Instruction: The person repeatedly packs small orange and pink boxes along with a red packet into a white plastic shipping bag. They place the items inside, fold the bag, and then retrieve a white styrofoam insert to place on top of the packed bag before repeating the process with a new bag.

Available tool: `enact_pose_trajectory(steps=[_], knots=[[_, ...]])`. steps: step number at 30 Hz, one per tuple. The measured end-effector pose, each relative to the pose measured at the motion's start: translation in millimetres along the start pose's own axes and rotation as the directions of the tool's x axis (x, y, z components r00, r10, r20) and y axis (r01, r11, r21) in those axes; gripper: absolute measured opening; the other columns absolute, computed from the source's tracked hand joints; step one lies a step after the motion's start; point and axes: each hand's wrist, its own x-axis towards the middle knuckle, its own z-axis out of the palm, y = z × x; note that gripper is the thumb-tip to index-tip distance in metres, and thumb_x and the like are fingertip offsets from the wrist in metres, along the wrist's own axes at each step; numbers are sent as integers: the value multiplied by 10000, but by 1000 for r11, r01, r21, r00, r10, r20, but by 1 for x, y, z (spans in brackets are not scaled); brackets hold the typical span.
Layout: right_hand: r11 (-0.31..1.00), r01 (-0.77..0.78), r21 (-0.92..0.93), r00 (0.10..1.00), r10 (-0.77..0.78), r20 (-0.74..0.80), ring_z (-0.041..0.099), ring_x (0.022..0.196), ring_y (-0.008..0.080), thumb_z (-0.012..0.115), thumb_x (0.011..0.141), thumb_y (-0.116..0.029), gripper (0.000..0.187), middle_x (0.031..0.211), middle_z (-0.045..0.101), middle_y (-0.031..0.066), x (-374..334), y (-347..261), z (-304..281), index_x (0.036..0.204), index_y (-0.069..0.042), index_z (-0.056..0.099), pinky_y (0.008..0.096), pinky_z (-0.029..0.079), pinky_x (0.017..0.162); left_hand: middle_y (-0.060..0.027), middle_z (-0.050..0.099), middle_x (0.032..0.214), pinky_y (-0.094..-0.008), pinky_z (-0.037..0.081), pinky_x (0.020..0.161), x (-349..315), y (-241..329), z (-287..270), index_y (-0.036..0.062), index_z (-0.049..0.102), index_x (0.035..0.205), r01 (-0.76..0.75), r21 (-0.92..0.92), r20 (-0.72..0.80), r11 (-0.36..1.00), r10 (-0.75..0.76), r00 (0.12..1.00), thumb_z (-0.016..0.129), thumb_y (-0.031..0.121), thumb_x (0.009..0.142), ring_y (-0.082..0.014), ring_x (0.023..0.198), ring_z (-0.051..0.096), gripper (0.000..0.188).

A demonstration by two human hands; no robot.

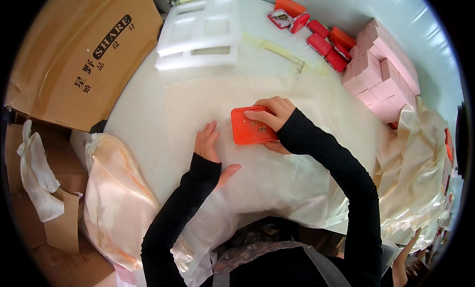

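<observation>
My right hand (278, 120) is closed round the right end of a red-orange rectangular box (243, 131) with rounded corners and gold print on its lid. The thumb lies on the lid, and the other fingers wrap the far and near sides. To the left of the box my left hand (210, 146) is held with its fingers stretched and its thumb apart, holding nothing. A small gap separates it from the box. Both hands are over a pale, sheet-covered table (198, 104). The box's underside is hidden.
A large cardboard carton (64, 49) stands at the far left, beside white foam trays (198, 27). Several red boxes (321, 44) lie at the back right, near stacked pink boxes (378, 74). Satin cloth bundles lie left (116, 188) and right (413, 163). Another person's arm (403, 262) shows lower right.
</observation>
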Motion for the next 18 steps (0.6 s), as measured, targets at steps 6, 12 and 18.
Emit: enact_pose_trajectory(steps=[6,12,18], knots=[[996,-20,-83,998,26,62,508,997,305,772,593,-175,646,1154,500,140,-3,3,3,1189,-151,526,393,404,848,-245,350,1344,-451,330,992,43,12,-5,-43,343,1298,-82,87,43,993,79,996,793,193,634,-382,1210,385,836],[1000,-16,-12,998,17,65,504,1020,297,760,637,-259,602,1182,500,139,0,7,4,1181,-141,532,395,403,861,-192,456,1245,-387,407,933,73,-18,-6,-8,440,1279,-47,-118,235,992,73,969,781,225,669,-347,1094,481,737],[1000,1,-23,1000,0,12,500,1056,346,724,662,-341,579,1233,485,172,-9,16,20,1168,-130,537,438,395,884,-184,442,1260,-462,358,954,64,-21,8,4,434,1295,59,-130,192,990,-33,981,737,286,698,-383,1135,440,726]])
